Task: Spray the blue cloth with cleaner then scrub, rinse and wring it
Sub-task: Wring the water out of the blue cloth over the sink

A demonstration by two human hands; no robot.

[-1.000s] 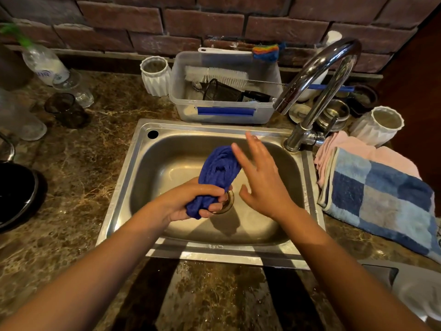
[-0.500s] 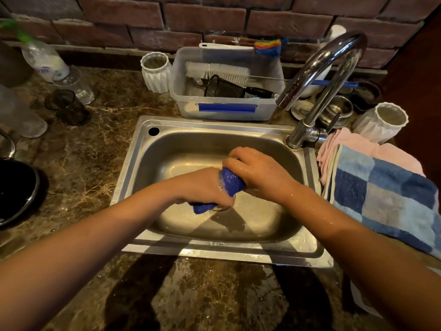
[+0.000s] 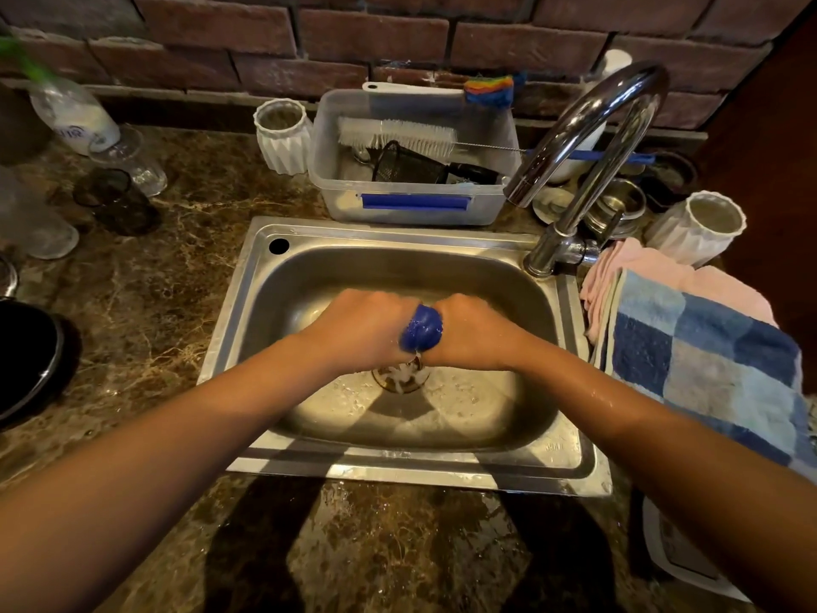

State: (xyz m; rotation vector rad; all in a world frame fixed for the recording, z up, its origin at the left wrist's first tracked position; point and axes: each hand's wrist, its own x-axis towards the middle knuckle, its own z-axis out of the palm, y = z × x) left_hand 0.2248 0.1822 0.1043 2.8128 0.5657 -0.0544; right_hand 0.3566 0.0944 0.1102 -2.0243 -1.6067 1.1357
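Both hands are clenched into fists around the blue cloth (image 3: 421, 327), held over the middle of the steel sink (image 3: 261, 329). The left hand (image 3: 362, 331) grips one end and the right hand (image 3: 473, 334) grips the other, knuckles up, the two fists nearly touching. Only a short, tightly bunched bulge of the cloth shows between them. Water falls from the underside of the cloth onto the drain (image 3: 401, 377), which lies directly below, and droplets speckle the sink floor around it. The right forearm glistens with wet.

The curved faucet (image 3: 583, 139) rises from the sink's far right corner, its spout ending above the basin. On the desk (image 3: 146, 294), behind the sink's far edge, stands a clear plastic bin (image 3: 411, 205) holding a white brush (image 3: 398, 132). A blue checked towel (image 3: 707, 365) lies on the desk along the sink's right edge, overlapping a pink cloth (image 3: 654, 272).
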